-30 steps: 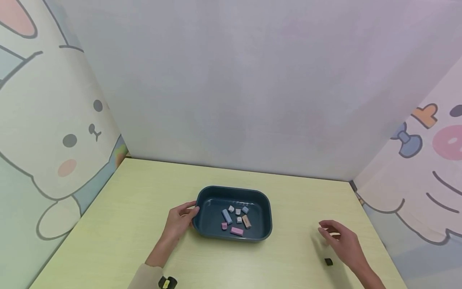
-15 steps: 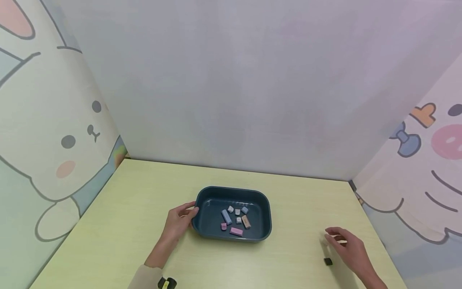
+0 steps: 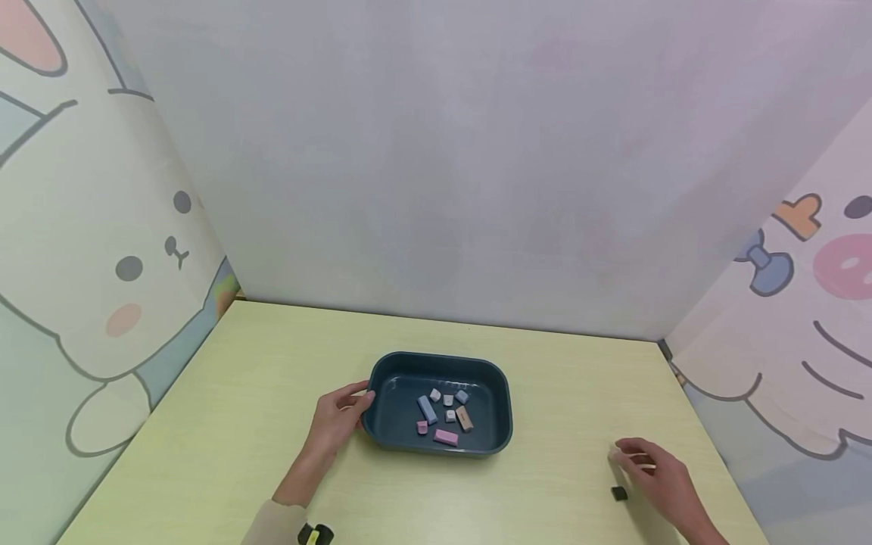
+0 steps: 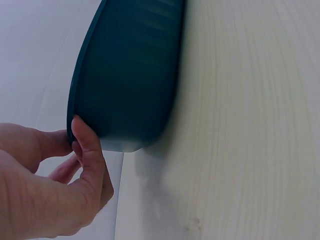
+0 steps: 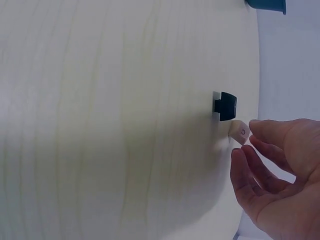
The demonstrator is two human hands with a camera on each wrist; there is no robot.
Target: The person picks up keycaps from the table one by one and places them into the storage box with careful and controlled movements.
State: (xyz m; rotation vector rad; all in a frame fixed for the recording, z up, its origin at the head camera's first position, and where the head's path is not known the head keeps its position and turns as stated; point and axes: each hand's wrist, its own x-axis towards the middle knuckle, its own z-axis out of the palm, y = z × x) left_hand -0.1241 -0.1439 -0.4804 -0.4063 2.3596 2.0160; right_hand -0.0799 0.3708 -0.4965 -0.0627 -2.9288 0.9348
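Observation:
A dark teal tray (image 3: 504, 409) stands mid-table with several small pink, blue, white and orange keycaps (image 3: 446, 437) in it. My left hand (image 3: 335, 416) pinches its left rim, thumb on one side and fingers on the other, as the left wrist view shows. On the right of the table, my right hand (image 3: 657, 477) is low over the tabletop. Thumb and fingertips meet the edges of a small white keycap (image 5: 240, 132) with a dark mark on its face. Just beside that lies a black keycap (image 5: 227, 106), apart from the fingers.
The pale yellow table (image 3: 286, 341) ends at a plain grey-white wall (image 3: 436, 166) behind. Side panels with a cartoon rabbit (image 3: 123, 227) and another cartoon figure (image 3: 804, 318) flank it. A black band (image 3: 316, 534) shows near the left sleeve (image 3: 275, 522).
My right hand has come down towards the near edge and slightly right, its fingertips now at the white keycap. The left hand and tray hold still.

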